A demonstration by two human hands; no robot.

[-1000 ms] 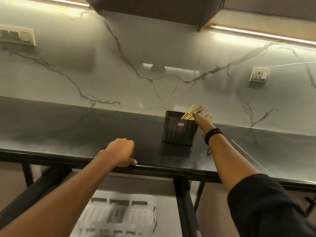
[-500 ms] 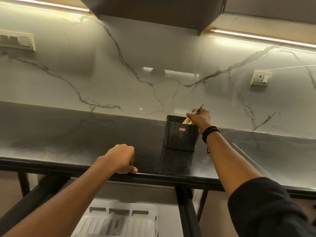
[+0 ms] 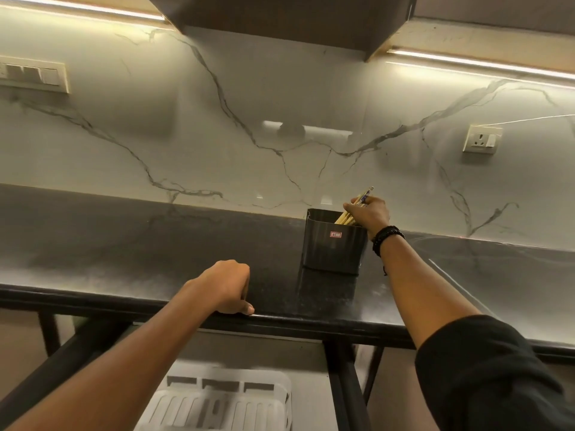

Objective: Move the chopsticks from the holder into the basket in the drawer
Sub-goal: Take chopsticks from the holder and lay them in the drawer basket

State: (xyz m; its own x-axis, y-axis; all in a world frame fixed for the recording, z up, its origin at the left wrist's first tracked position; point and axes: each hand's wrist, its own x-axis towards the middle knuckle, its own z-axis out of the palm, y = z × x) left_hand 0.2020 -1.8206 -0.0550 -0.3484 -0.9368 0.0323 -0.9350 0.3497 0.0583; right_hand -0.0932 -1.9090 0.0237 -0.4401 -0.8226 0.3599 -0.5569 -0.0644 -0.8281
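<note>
A dark square holder (image 3: 334,244) with a small red label stands on the black countertop (image 3: 124,244) by the marble wall. Pale wooden chopsticks (image 3: 343,217) lean out of its right back corner. My right hand (image 3: 370,213) grips the bundle just above the holder's rim, and their tips stick out past my fingers. My left hand (image 3: 225,287) lies as a fist on the counter's front edge, with the thumb on the lip, and holds nothing. A white slatted basket (image 3: 224,402) sits in the open drawer below the counter, partly hidden by my left forearm.
Dark metal frame bars (image 3: 345,384) run under the counter on both sides of the drawer. A wall socket (image 3: 480,140) sits at the right and a switch panel (image 3: 34,76) at the left. A dark cabinet (image 3: 280,17) hangs overhead.
My right hand reached the chopsticks, closed round the bundle and has tilted it more upright in the holder. My left hand stayed on the counter edge.
</note>
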